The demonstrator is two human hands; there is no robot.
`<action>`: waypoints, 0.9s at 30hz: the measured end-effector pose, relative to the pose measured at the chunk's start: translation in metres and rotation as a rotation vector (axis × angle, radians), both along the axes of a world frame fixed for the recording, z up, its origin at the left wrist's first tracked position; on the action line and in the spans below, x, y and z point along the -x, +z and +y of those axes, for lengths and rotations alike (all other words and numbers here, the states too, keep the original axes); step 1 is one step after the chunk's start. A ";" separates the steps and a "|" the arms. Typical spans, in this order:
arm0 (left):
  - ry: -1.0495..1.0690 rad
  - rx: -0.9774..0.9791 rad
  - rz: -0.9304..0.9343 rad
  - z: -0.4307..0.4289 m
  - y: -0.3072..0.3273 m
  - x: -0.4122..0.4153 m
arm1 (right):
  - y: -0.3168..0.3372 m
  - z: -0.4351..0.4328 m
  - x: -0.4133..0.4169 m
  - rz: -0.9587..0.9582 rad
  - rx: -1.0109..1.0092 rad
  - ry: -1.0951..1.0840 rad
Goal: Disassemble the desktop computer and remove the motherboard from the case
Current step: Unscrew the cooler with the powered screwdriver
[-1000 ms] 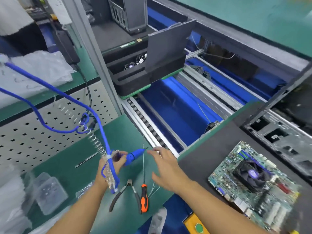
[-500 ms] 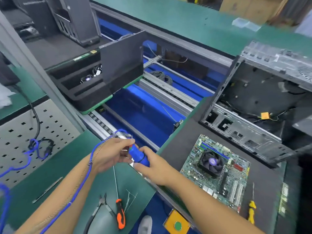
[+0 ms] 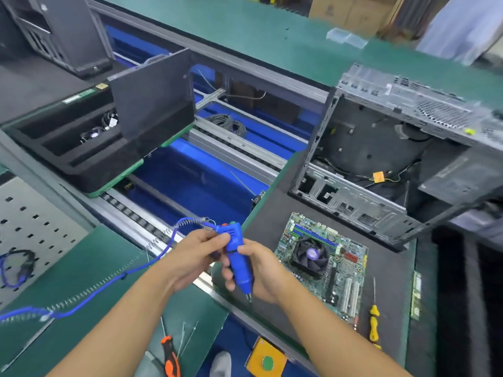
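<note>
Left hand (image 3: 196, 257): fingers curled round the upper body of the blue driver (image 3: 236, 254), near the point where the cord enters.

Right hand (image 3: 261, 270): fingers and thumb clamped on the lower barrel of the driver. Both hands hold the tool together above the near edge of the mat (image 3: 272, 213). The driver is tilted, bit end down and toward the person.

Cord (image 3: 109, 284): blue, partly wrapped in a wire spring. It runs from the top of the driver to the left, across the green desk (image 3: 81, 254), and leaves the view at the left edge.

Motherboard (image 3: 345, 270): out of the case, lying flat on the mat, component side up, with its fan and heatsink fitted. It sits just right of the hands and in front of the case, apart from it.

Case (image 3: 353, 202): on the mat behind the motherboard, open side facing the person. Loose cables and a yellow connector show inside.

Yellow screwdriver (image 3: 374, 322): on the mat, just right of the motherboard.

Orange screwdriver (image 3: 170, 355): on the desk, below the left forearm.

Tray (image 3: 68, 159): black, on the conveyor (image 3: 190, 180) at upper left, with an upright panel on its right side.
</note>
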State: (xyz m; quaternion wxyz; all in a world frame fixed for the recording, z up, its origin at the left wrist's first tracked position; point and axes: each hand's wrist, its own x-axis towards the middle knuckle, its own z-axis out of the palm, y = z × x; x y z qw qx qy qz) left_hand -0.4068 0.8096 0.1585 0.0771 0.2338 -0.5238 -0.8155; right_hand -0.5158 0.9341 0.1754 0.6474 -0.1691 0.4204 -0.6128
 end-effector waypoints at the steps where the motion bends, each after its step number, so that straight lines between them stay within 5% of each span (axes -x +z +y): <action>1: -0.006 0.013 0.015 0.002 0.002 0.003 | 0.000 0.001 0.002 0.022 -0.009 -0.024; 10: 0.248 0.300 -0.163 0.017 -0.003 0.031 | -0.003 0.014 0.026 0.731 -0.230 -0.034; 17: 0.283 0.544 -0.247 0.029 0.000 0.049 | 0.005 0.010 0.031 0.555 -0.193 -0.137; 22: -0.096 0.465 -0.083 0.021 0.012 0.050 | 0.002 0.014 0.049 0.531 -0.200 -0.270; 27: -0.119 0.420 -0.003 0.038 0.006 0.074 | 0.000 0.033 0.087 0.484 -0.221 -0.478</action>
